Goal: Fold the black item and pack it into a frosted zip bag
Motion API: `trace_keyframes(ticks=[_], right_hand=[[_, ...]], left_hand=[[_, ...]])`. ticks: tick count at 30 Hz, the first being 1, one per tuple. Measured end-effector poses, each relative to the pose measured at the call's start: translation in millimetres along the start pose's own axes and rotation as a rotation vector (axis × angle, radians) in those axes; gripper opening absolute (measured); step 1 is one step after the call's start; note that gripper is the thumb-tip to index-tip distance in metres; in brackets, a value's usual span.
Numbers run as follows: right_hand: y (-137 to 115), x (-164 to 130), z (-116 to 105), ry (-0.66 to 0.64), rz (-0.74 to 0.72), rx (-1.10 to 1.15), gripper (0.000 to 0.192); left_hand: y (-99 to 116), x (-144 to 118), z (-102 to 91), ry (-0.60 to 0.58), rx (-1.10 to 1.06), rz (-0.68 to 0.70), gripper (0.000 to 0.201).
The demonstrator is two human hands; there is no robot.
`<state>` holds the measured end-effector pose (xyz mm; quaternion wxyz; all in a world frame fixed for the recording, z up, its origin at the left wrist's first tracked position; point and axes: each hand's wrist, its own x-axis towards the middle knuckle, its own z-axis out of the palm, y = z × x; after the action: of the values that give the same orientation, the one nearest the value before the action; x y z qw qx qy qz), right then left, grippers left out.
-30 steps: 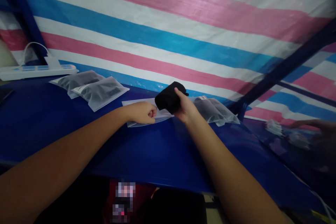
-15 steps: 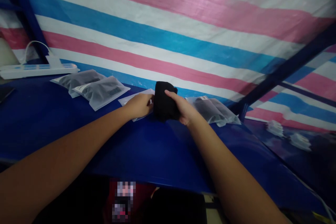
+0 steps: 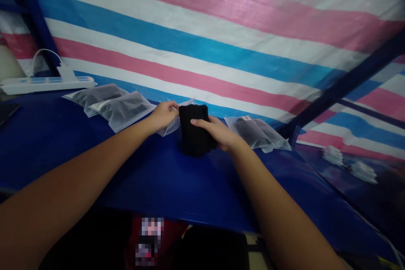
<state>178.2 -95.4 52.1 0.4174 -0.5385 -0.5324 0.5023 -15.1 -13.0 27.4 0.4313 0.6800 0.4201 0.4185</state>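
Observation:
My right hand (image 3: pixel 220 132) is closed round a folded black cloth bundle (image 3: pixel 193 141), thumb across its front, and holds it above the table. Just left of the bundle, my left hand (image 3: pixel 163 117) pinches the edge of a frosted plastic bag (image 3: pixel 173 126). That bag lies partly behind the bundle and my fingers, so its opening is hidden. The bundle's left side is close to my left fingertips; whether they touch it I cannot tell.
Two filled frosted bags (image 3: pixel 125 109) overlap on the blue table (image 3: pixel 148 177) at left; more filled bags (image 3: pixel 253 133) lie at right. A white power strip (image 3: pixel 47 85) is at the far left. Striped sheeting (image 3: pixel 202 55) hangs behind, with a dark frame bar (image 3: pixel 335 84) at right.
The black bundle has come slightly lower and to the left with my right hand. My left hand has moved up, and the bag's edge has risen with it.

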Motion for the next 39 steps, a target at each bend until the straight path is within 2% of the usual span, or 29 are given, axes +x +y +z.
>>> trace_keyframes(ticks=[7, 13, 17, 24, 30, 36, 39], right_hand=[[-3, 4, -7, 0.041, -0.152, -0.347, 0.055], [-4, 5, -9, 0.097, -0.255, -0.567, 0.054], [-5, 3, -8, 0.120, -0.319, -0.679, 0.054], [-11, -5, 0, 0.125, -0.472, -0.804, 0.066], [-10, -5, 0, 0.039, -0.499, -0.756, 0.064], [-8, -1, 2, -0.080, -0.332, -0.544, 0.061], [-8, -2, 7, -0.099, -0.268, -0.416, 0.049]], left_hand=[[1, 5, -1.9, 0.040, 0.063, 0.049, 0.009], [0, 1, -3.3, 0.057, 0.210, 0.309, 0.018], [7, -8, -2.3, 0.055, 0.297, 0.457, 0.022], [23, -14, -3.2, 0.090, 0.337, 0.600, 0.023], [23, -14, -6.9, 0.035, 0.328, 0.579, 0.020], [29, -21, -1.7, -0.012, 0.390, 0.673, 0.023], [34, -27, 2.0, -0.032, 0.489, 0.734, 0.026]])
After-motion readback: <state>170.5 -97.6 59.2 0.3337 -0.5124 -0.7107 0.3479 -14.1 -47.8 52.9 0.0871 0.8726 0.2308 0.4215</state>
